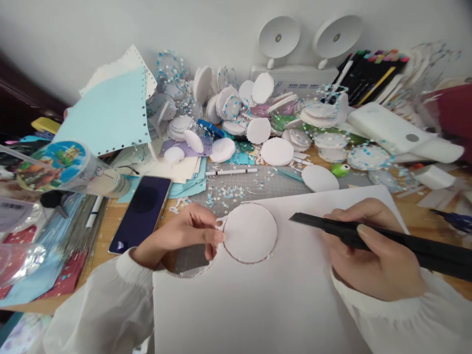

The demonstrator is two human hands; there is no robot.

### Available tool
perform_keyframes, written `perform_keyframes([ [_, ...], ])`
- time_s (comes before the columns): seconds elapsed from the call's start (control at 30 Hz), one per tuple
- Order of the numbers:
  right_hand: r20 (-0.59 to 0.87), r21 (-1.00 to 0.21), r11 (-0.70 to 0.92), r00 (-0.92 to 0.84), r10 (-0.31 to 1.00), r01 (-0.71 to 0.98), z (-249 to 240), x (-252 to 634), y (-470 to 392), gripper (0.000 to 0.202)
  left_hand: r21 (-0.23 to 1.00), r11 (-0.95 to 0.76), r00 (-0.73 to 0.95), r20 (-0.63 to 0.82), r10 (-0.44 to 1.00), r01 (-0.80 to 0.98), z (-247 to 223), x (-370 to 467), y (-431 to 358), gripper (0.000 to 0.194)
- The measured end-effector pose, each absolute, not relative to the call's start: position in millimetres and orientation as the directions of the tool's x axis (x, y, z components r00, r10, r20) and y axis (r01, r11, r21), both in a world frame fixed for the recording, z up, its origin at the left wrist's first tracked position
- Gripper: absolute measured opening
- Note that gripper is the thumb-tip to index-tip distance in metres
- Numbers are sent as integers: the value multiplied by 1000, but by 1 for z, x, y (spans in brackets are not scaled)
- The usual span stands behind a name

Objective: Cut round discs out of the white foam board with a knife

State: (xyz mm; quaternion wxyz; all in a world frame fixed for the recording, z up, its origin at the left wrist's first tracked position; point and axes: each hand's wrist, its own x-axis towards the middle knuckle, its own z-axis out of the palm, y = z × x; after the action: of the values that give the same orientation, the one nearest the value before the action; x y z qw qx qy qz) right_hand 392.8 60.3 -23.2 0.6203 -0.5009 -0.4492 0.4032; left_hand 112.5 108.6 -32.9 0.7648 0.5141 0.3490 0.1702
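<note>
A large white foam sheet (258, 305) lies over a grey cutting mat (265, 184), with a curved notch in its left edge. Near its upper left, a white disc (250, 233) sits within a dark circular outline. My left hand (197, 231) pinches the disc's left edge, where the sheet meets the notch, between thumb and fingers. To the right, my right hand (372, 250) is closed around a black utility knife (346, 233). Its blade points left, a little to the right of the disc, and touches nothing that I can make out.
Many white discs (277, 151) pile up behind the mat. A dark phone (142, 214) and a patterned cup (70, 167) stand or lie at left. A white two-headed lamp (295, 73), markers (383, 73) and a white device (401, 130) are at the back right.
</note>
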Motion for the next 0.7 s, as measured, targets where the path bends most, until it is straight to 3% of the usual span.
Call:
perform_keyframes([
  [0.1, 136, -974, 175, 247, 959, -143, -22, 393, 60, 17, 896, 433, 704, -369, 607, 97, -32, 112, 109, 37],
  [0.27, 153, -976, 191, 294, 943, -106, -20, 394, 60, 14, 884, 447, 661, -419, 623, 138, -32, 112, 110, 38],
  [0.47, 171, -954, 233, 301, 938, -186, -30, 393, 57, 2, 902, 374, 699, -411, 586, 217, -37, 110, 109, 42],
  [0.6, 207, -944, 283, 361, 909, -172, -38, 403, 53, 1, 898, 435, 743, -340, 577, 73, -39, 105, 107, 34],
  [0.7, 246, -938, 324, 418, 874, -124, -38, 413, 52, 2, 858, 511, 785, -280, 553, -54, -38, 103, 106, 54],
])
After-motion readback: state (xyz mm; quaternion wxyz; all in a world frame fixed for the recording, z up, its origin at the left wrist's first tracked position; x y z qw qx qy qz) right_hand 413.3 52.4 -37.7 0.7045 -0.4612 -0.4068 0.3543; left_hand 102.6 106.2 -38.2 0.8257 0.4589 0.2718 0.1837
